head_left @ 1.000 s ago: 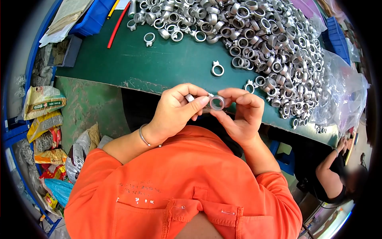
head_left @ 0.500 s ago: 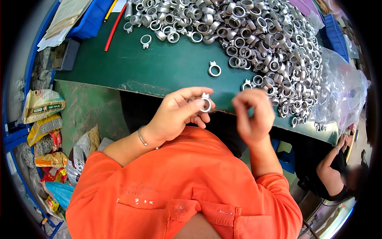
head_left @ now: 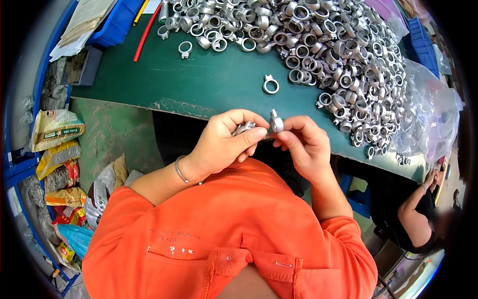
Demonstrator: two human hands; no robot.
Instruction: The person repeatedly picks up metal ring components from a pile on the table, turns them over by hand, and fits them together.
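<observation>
Close to my body, near the front edge of the table, my left hand [head_left: 221,142] grips a silver metal ring [head_left: 244,128], partly hidden by the thumb and fingers. Just to its right, my right hand [head_left: 308,152] pinches a second metal ring [head_left: 276,123] between thumb and fingers. That one is seen nearly edge-on, with its small lug pointing up. The two hands are side by side, almost touching. Beyond them a single loose ring [head_left: 271,85] lies flat on the green table [head_left: 149,82].
A large heap of similar rings [head_left: 343,60] covers the table's back and right. Clear plastic bags [head_left: 423,114] lie beyond it. At back left are a red rod [head_left: 148,32] and a blue bin [head_left: 117,27]. Sacks [head_left: 57,132] stand left; another person [head_left: 416,219] sits right.
My right hand has moved left to my left hand and now shows a ring in its fingers. A ring at the heap's near edge is gone. The left hand's ring has turned lower into the fingers.
</observation>
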